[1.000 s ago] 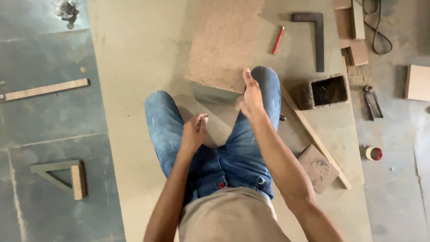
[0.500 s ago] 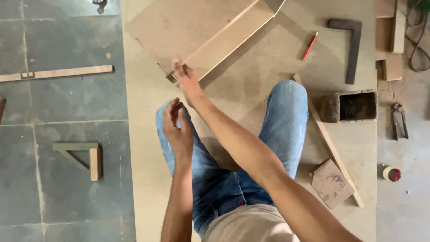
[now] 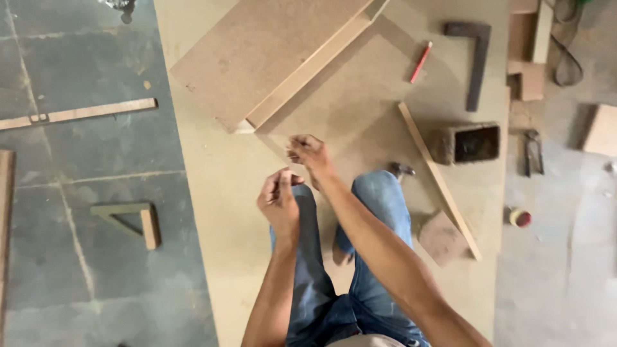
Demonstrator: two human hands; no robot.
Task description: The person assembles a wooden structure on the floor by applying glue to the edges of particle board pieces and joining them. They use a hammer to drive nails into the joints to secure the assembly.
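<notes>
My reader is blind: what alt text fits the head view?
Seen from above, a person in jeans raises the left hand and right hand over a large board on the floor, near a fibreboard panel, red pencil and small open box.

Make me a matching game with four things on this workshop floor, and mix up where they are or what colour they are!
Things:
1. pencil
2. open box
3. wooden triangle frame
4. L-shaped square

Descriptions:
A. lies on the grey floor tiles, off the board sheet
B. red and thin
C. dark metal, near the top right of the sheet
D. hollow and dark inside, beside the long wooden strip

Pairs: 1-B, 2-D, 3-A, 4-C
</notes>
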